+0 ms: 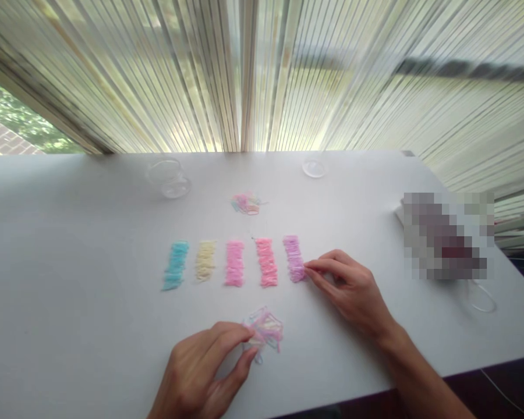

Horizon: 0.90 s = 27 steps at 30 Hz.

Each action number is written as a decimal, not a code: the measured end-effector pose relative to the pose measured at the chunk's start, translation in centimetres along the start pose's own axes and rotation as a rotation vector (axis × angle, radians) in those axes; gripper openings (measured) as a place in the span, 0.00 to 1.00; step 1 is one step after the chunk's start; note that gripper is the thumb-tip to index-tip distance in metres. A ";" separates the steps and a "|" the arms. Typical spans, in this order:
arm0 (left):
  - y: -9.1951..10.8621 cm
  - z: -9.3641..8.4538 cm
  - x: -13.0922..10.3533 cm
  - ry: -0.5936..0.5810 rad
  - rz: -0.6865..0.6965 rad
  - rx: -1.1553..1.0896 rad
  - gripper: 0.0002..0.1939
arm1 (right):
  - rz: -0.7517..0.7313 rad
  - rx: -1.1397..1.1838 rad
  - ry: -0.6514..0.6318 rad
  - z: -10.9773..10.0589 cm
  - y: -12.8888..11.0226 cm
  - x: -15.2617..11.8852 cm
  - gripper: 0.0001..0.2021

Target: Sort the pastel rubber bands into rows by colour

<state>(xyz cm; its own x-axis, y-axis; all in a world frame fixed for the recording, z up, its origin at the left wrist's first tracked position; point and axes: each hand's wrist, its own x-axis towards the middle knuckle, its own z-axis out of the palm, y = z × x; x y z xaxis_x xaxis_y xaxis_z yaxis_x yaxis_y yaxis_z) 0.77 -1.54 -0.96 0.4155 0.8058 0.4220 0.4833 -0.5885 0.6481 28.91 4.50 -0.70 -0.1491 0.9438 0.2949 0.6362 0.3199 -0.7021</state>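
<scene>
Five columns of small thin rubber bands lie side by side on the white table: blue, pale yellow, pink, coral pink and purple. My right hand is pinched at the lower right edge of the purple column, its fingertips on a purple band that they mostly cover. Closer to me is a loose pile of mixed pastel bands. The thumb and forefinger of my left hand touch the left side of this pile, a small gap between their tips.
A smaller mixed heap of bands lies behind the columns. Clear round containers stand at the back left, and a clear shallow dish at the back. On the right is a blurred-out object with a white cord. Blinds hang behind the table.
</scene>
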 end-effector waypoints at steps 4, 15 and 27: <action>0.0 0.0 0.1 0.016 -0.002 0.011 0.07 | -0.002 -0.004 0.004 0.1 0.1 -0.1 0.05; 0.1 0.0 -0.1 0.026 -0.101 0.076 0.05 | -0.089 -0.020 0.074 -0.1 -1.5 -1.3 0.06; 0.2 -0.7 -1.8 -0.016 -0.068 0.169 0.06 | -0.137 0.083 -0.040 3.9 -6.3 -7.1 0.07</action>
<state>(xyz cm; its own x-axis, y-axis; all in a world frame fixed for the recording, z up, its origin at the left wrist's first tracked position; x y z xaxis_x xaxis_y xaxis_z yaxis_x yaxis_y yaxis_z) -0.45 -3.07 -1.10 0.3891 0.8437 0.3697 0.6329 -0.5365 0.5583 22.99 -3.91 -0.87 -0.2617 0.8928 0.3666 0.5435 0.4502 -0.7085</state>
